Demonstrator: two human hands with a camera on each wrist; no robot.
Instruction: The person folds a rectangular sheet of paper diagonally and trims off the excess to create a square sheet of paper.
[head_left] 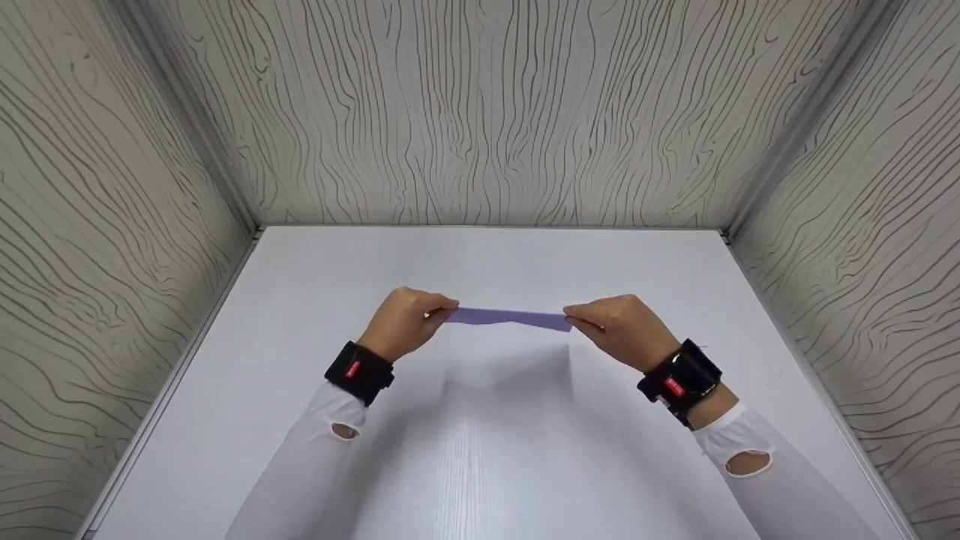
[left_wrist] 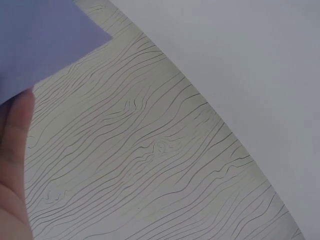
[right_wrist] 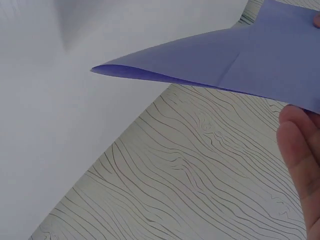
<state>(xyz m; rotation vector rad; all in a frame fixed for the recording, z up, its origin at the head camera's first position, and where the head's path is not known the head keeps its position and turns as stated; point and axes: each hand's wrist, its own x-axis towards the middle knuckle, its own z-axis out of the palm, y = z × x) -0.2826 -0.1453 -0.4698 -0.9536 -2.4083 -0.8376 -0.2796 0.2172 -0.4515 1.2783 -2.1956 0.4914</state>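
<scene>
Left hand [head_left: 403,322] and right hand [head_left: 624,328] pinch opposite ends of the purple paper [head_left: 495,316] above the table [head_left: 645,262]; uneven tension between them could crease it.

Head: high and back, facing forward and down over the counter [head_left: 330,262] toward the wood-grain panels [head_left: 480,112].
Left wrist: close at the left hand [left_wrist: 12,165], facing past it.
Right wrist: close by the right hand [right_wrist: 302,145], facing along the purple paper [right_wrist: 280,55].
Both wrists: share paper, counter, panels.
</scene>
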